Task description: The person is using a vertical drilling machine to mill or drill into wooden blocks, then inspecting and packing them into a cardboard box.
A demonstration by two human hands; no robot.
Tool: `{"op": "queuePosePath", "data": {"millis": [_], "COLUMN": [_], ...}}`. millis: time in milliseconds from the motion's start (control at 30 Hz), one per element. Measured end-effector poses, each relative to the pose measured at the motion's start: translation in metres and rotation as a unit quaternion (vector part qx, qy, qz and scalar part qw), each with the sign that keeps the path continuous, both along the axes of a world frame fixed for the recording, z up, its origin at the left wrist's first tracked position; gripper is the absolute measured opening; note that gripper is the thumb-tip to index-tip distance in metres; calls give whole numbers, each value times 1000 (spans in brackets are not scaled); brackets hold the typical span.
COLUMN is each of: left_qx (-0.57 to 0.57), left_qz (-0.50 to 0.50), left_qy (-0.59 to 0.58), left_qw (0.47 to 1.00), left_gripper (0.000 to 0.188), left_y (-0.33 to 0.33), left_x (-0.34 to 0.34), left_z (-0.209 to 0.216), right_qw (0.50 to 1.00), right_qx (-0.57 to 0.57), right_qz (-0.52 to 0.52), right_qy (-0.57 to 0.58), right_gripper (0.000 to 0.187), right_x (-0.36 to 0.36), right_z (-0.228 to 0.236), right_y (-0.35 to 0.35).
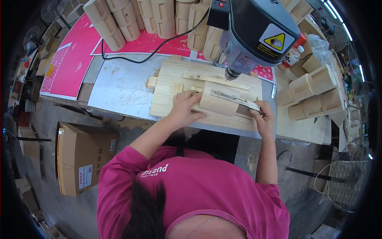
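A pale wooden cylinder lies on its side on a wooden board jig, below the chuck of a bench drill press. My left hand grips the cylinder's left end, fingers at the far side and thumb at the near side. Along the top of the cylinder runs a narrow, slotted flat strip, whose right end sticks out past the wood. My right hand pinches that end between thumb and fingers. Whether a drill bit sits in the chuck is too small to tell.
Wooden cylinders with cut-out slots stand in stacks behind the jig; more cylinders lie at the right. A black cable curves over pink printed sheets. Bottles stand right of the press. A cardboard box sits on the floor, left.
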State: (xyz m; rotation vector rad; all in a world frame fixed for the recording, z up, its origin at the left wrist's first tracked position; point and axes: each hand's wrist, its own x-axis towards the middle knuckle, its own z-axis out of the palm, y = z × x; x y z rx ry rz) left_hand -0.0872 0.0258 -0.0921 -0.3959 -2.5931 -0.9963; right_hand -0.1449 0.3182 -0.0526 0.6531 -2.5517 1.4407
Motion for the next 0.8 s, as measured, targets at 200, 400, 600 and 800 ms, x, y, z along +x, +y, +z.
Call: {"op": "queuePosePath", "data": {"millis": [200, 400, 600, 800], "left_qx": [-45, -15, -3, -11], "left_qz": [83, 13, -36, -44], "left_qy": [-11, -3, -31, -25], "left_qw": [995, 1000, 999, 999], "left_gripper": [67, 57, 49, 49], "left_y": [9, -15, -37, -40], "left_x": [-27, -36, -38, -35], "left_z": [1, -6, -12, -8], "right_qw": [1000, 998, 997, 985], "right_qx": [-4, -59, -37, -120], "right_qz": [-29, -9, 51, -45], "right_qy": [8, -19, -42, 116], "right_gripper": [24, 23, 36, 41], "right_x": [-34, -46, -46, -86], "right_z": [3, -6, 12, 133], "right_y": [-9, -22, -30, -32]}}
